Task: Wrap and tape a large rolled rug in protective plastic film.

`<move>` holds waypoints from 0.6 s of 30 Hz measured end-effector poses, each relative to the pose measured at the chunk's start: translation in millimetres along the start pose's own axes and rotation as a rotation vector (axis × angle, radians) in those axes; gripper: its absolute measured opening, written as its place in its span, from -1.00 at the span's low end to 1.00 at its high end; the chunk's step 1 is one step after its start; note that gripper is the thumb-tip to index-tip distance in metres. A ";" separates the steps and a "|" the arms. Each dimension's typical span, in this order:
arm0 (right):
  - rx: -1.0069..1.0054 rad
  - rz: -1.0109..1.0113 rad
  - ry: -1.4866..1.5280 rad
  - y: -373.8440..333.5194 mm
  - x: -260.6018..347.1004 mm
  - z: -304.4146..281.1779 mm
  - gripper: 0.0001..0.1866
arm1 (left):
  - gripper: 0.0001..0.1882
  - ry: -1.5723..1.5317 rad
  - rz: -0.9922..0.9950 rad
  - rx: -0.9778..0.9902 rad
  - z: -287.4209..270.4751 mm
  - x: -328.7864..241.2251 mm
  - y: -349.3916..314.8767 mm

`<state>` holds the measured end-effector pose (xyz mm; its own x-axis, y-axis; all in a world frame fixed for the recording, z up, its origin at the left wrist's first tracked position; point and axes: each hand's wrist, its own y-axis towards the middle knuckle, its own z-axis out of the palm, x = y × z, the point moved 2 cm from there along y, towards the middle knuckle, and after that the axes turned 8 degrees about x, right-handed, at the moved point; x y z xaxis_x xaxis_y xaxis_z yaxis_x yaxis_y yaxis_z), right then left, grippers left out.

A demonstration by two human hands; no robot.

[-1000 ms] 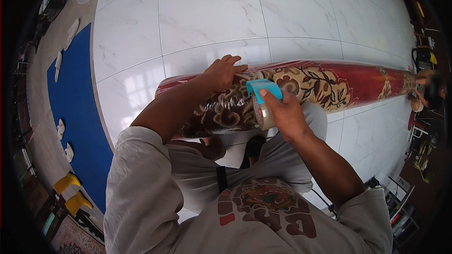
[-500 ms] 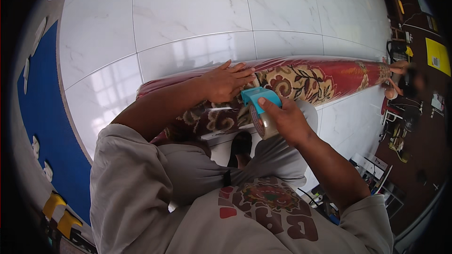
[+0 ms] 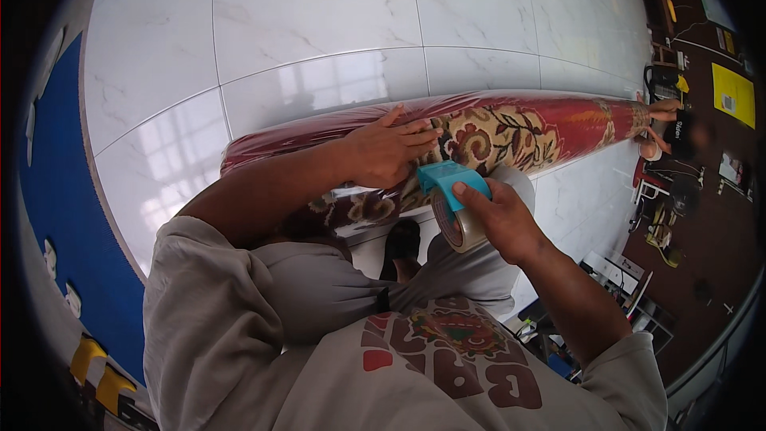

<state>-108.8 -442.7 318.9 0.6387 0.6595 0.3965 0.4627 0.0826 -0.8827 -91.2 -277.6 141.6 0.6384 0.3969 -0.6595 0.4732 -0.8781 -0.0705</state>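
Lying across the middle of the frame, the rolled red floral carpet [image 3: 503, 137] is sheathed in clear plastic film [image 3: 291, 136], so rolling and wrapping look done. Taping seems underway but unfinished: the left hand [image 3: 391, 150], fingers spread, rests flat on the roll, while the right hand [image 3: 504, 222] grips a turquoise tape dispenser [image 3: 456, 181] loaded with packing tape [image 3: 472, 233]. Whether the far end, by another person [image 3: 683, 137] at the right of the frame, is sealed cannot be told.
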 end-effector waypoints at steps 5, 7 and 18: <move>0.063 0.021 -0.049 7.0 12.8 -7.6 -0.50 | -0.27 0.001 0.028 -0.010 -2.3 -14.4 -5.0; 0.101 0.003 -0.211 20.9 21.5 -11.3 -0.46 | -0.29 0.050 0.003 -0.010 -1.9 -15.5 -6.6; 0.414 0.121 -0.804 59.6 93.1 -17.3 -0.47 | -0.38 0.070 -0.037 0.041 1.8 -19.5 -4.6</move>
<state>-11.1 -389.3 307.6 -0.0246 0.9903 0.1368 0.0637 0.1382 -0.9884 -106.9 -281.7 153.5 0.6626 0.4454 -0.6021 0.4727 -0.8723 -0.1250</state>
